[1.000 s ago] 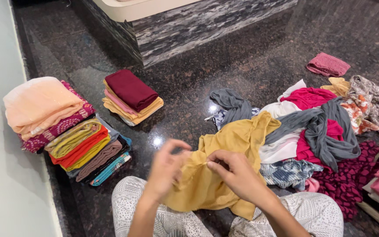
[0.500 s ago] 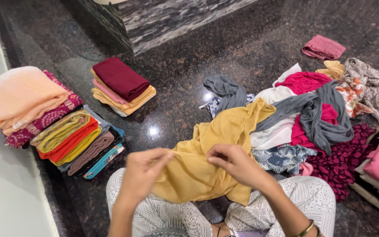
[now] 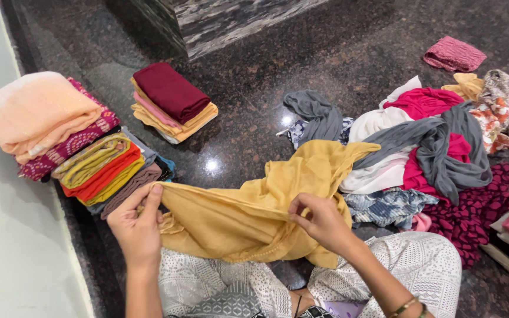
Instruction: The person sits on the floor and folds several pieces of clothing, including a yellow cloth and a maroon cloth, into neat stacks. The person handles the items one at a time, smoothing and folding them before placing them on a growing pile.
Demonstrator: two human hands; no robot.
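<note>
Now 2 hands' fingers pinch the mustard cloth between them.

No packages, labels, signs or screens anywhere in view.

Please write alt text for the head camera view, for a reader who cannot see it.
Both hands, left hand and right hand, stretch a mustard-yellow cloth over the lap. Folded stacks lie left, an unsorted pile right, on dark floor.
</note>
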